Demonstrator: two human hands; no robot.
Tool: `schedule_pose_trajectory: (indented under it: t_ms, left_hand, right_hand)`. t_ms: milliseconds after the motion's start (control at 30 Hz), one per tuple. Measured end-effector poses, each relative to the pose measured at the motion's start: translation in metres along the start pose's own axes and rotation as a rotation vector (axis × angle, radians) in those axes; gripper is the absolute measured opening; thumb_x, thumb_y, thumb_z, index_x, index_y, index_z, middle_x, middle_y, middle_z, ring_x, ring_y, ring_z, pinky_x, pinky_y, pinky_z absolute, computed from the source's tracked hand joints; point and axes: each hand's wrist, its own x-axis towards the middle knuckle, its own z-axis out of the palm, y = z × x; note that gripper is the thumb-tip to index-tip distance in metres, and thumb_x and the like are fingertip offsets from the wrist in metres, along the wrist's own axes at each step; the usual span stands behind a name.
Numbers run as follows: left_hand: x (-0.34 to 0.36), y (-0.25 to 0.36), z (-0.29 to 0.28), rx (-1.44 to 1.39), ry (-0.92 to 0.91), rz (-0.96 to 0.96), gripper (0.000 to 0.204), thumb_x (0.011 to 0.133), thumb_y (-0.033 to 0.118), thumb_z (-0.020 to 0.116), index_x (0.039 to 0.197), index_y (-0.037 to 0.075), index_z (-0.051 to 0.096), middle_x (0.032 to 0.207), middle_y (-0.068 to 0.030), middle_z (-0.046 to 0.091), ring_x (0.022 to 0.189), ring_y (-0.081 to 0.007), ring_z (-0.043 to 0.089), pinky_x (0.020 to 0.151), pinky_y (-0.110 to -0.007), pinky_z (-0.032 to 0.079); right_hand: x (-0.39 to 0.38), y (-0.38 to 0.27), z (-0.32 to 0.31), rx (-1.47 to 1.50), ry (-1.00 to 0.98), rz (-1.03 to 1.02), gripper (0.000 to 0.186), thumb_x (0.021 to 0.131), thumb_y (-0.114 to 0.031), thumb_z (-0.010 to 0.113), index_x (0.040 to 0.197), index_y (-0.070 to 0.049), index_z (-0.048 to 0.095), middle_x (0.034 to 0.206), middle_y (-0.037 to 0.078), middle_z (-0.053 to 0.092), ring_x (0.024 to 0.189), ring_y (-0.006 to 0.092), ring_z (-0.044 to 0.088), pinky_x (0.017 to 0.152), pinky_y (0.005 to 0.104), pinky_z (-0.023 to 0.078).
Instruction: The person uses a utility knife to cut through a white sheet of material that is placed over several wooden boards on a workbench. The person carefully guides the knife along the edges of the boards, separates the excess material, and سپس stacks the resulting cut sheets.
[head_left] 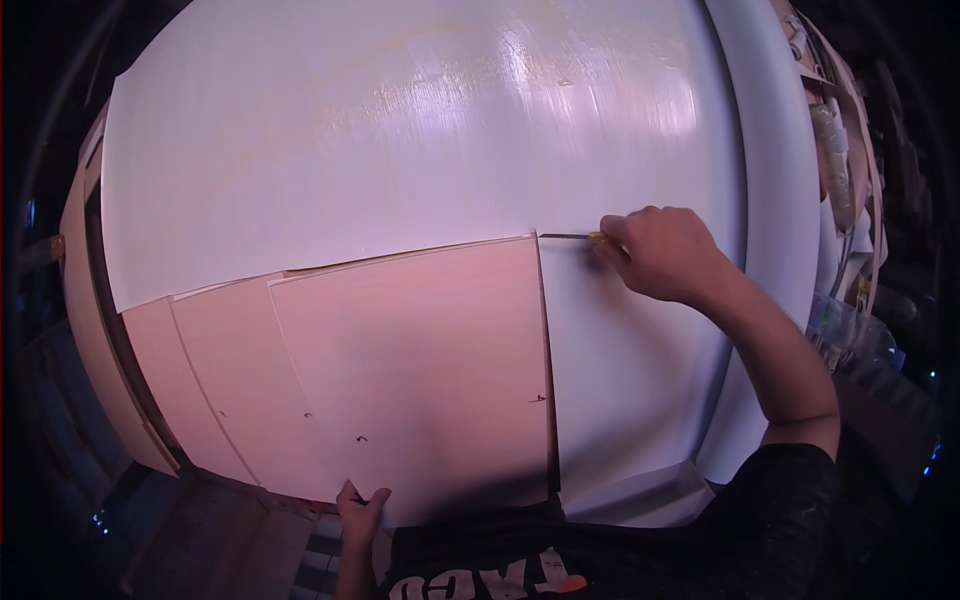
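In the head view, the right hand [660, 252], right of centre in the frame, is closed around a slim cutter [597, 238] with a yellow handle, its thin blade pointing left and its tip at or just beside the upper right corner of a flat pinkish board [430, 350]. That board lies in the lower middle of the frame, its left side overlapping other pale panels [195, 370] toward the lower left; a few small dark marks show on the faces. The left hand [360, 510] is at the bottom of the frame, left of centre, by the board's lower left corner, thumb and a finger spread apart; it is dim there, so I cannot tell whether it grips the edge or merely rests against it. A large white sheet [420, 130] fills the upper part of the frame, glossy with streaked reflections, and its lower edge runs along the board's top edge. White material also lies to the right of the board, beyond a dark narrow strip along the board's right edge. At the right of the frame stands a long, rounded white roll [785, 200], with a clear plastic bottle [890, 345] farther out. A wooden rim [95, 360] curves down the left side, and the person's dark shirt [770, 500] shows at the lower right.
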Motion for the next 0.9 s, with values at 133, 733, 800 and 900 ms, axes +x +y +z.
schedule_pose_trajectory:
  t_ms: [133,733,800,900]
  left_hand:
    - [-0.015,0.007,-0.006,0.014,-0.072,0.149,0.042,0.077,-0.004,0.075,0.116,-0.004,0.058,0.103,-0.0121,0.07,0.09,-0.0196,0.068,0.083,-0.032,0.053]
    - [-0.081,-0.03,-0.044,-0.018,-0.004,0.565,0.044,0.077,0.006,0.079,0.115,-0.005,0.06,0.102,-0.0148,0.072,0.094,-0.0195,0.069,0.083,-0.034,0.055]
    - [-0.087,-0.045,-0.051,-0.064,0.039,0.662,0.043,0.077,0.006,0.08,0.114,-0.005,0.061,0.101,-0.0144,0.072,0.093,-0.0189,0.07,0.083,-0.034,0.055]
    - [-0.099,-0.061,-0.074,-0.084,0.137,0.786,0.04,0.077,0.007,0.08,0.111,-0.005,0.064,0.098,-0.0141,0.073,0.09,-0.0177,0.07,0.082,-0.033,0.055]
  right_hand:
    - [-0.02,-0.021,0.052,0.643,0.054,0.136,0.038,0.09,-0.037,0.066,0.097,-0.001,0.067,0.076,0.018,0.068,0.075,0.0348,0.067,0.071,0.0443,0.053]
    - [-0.114,-0.158,0.027,1.649,0.679,0.124,0.056,0.081,-0.035,0.08,0.114,0.006,0.062,0.08,0.002,0.058,0.057,0.0074,0.05,0.051,0.0243,0.045]
    - [-0.155,-0.177,0.001,1.68,0.707,-0.046,0.058,0.082,-0.033,0.08,0.12,0.006,0.061,0.081,0.001,0.058,0.059,0.0063,0.05,0.052,0.0229,0.044]
    - [-0.212,-0.217,-0.026,1.663,0.827,-0.23,0.052,0.083,-0.026,0.08,0.12,0.005,0.061,0.082,0.001,0.059,0.061,0.0053,0.051,0.053,0.0219,0.045]
